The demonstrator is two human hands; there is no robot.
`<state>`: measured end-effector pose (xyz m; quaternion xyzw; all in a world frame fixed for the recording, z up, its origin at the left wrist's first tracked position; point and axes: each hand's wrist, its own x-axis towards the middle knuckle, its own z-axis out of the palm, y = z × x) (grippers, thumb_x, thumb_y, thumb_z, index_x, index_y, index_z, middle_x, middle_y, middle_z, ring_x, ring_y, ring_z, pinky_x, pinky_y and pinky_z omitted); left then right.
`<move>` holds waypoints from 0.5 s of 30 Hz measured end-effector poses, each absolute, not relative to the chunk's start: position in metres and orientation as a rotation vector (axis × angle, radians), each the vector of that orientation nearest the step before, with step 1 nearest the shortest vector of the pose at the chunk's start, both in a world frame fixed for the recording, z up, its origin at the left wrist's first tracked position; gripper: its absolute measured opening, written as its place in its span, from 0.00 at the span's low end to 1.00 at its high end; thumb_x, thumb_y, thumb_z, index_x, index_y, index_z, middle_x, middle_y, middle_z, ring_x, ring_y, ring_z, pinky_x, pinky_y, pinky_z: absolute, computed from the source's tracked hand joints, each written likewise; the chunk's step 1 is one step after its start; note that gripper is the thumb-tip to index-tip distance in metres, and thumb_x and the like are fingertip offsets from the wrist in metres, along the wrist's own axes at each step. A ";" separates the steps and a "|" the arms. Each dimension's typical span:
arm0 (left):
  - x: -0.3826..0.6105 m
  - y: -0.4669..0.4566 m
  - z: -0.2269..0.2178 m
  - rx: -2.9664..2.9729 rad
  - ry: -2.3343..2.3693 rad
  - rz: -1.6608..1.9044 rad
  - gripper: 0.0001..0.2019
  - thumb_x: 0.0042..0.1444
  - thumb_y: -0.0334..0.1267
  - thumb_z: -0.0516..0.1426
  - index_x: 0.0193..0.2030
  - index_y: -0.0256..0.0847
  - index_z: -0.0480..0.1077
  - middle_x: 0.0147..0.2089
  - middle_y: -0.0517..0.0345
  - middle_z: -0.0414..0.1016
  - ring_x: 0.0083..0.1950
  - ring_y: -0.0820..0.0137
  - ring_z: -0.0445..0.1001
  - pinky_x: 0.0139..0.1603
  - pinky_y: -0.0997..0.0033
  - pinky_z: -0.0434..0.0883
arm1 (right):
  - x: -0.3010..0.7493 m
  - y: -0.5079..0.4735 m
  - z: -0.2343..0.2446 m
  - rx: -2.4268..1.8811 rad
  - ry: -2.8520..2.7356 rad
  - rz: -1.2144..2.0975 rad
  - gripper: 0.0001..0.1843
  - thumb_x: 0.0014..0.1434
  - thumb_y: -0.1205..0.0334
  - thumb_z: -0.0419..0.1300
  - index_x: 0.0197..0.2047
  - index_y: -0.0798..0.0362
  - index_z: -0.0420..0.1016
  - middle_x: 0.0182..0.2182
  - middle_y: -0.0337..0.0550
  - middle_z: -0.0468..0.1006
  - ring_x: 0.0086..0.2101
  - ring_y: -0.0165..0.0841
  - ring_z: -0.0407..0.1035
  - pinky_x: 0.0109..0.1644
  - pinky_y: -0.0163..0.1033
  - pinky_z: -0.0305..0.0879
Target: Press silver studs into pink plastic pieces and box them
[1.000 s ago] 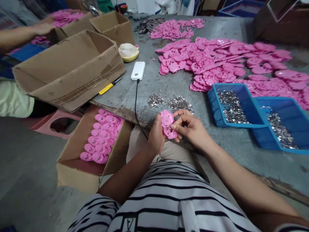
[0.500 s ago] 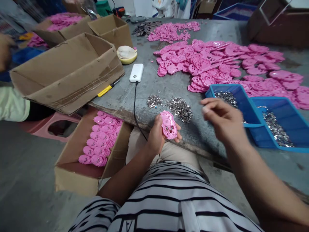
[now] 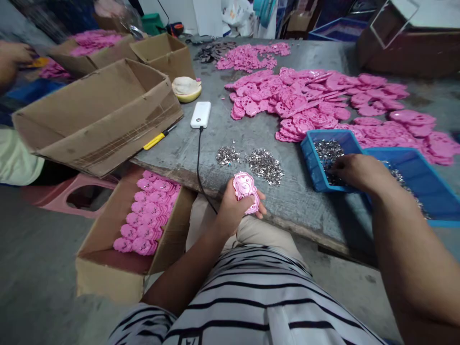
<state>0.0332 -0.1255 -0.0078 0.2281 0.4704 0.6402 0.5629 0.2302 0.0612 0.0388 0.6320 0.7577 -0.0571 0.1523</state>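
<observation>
My left hand (image 3: 233,211) is closed around a pink plastic part (image 3: 246,190), held upright at the table's near edge. My right hand (image 3: 354,170) reaches into the nearer blue tray (image 3: 312,160), fingers down among small silver metal pieces (image 3: 325,149); the fingertips are hidden, so whether they grip anything does not show. Two loose heaps of the same silver pieces (image 3: 265,165) lie on the table just beyond the pink part.
A big spread of pink parts (image 3: 305,100) covers the far table. A second blue tray (image 3: 427,184) sits right. A white power bank (image 3: 200,114) with cable, a yellow knife (image 3: 156,139) and cardboard boxes (image 3: 97,112) lie left; a floor box (image 3: 143,215) holds stacked pink parts. Another person's hand (image 3: 12,55) works far left.
My right hand left the pink part, swung right and dropped into the blue tray of silver pieces. My left hand kept holding the pink part and turned it slightly.
</observation>
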 end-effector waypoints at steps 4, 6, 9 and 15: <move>0.032 -0.126 -0.011 0.526 1.105 1.499 0.20 0.42 0.32 0.58 0.43 0.41 0.55 0.31 0.63 0.75 0.22 0.72 0.74 0.20 0.73 0.69 | 0.235 0.058 0.042 1.913 2.186 -0.091 0.07 0.58 0.63 0.58 0.36 0.52 0.77 0.34 0.50 0.78 0.28 0.35 0.66 0.29 0.36 0.51; 0.033 -0.125 -0.011 0.524 1.105 1.495 0.20 0.42 0.32 0.57 0.43 0.41 0.56 0.31 0.63 0.75 0.22 0.72 0.74 0.19 0.73 0.69 | 0.238 0.057 0.044 1.971 2.220 -0.078 0.05 0.56 0.63 0.58 0.35 0.53 0.76 0.32 0.49 0.78 0.27 0.35 0.65 0.28 0.36 0.51; 0.035 -0.123 -0.011 0.525 1.099 1.484 0.20 0.42 0.32 0.57 0.43 0.41 0.56 0.31 0.64 0.75 0.22 0.72 0.74 0.19 0.73 0.69 | 0.241 0.054 0.046 2.055 2.272 -0.099 0.05 0.55 0.65 0.58 0.34 0.54 0.75 0.31 0.50 0.78 0.26 0.35 0.64 0.29 0.36 0.52; 0.035 -0.124 -0.013 0.522 1.109 1.504 0.21 0.42 0.33 0.58 0.43 0.40 0.56 0.30 0.63 0.75 0.22 0.73 0.73 0.19 0.74 0.68 | 0.238 0.049 0.049 2.272 2.326 -0.286 0.07 0.55 0.67 0.58 0.36 0.55 0.76 0.28 0.48 0.77 0.26 0.34 0.63 0.30 0.37 0.54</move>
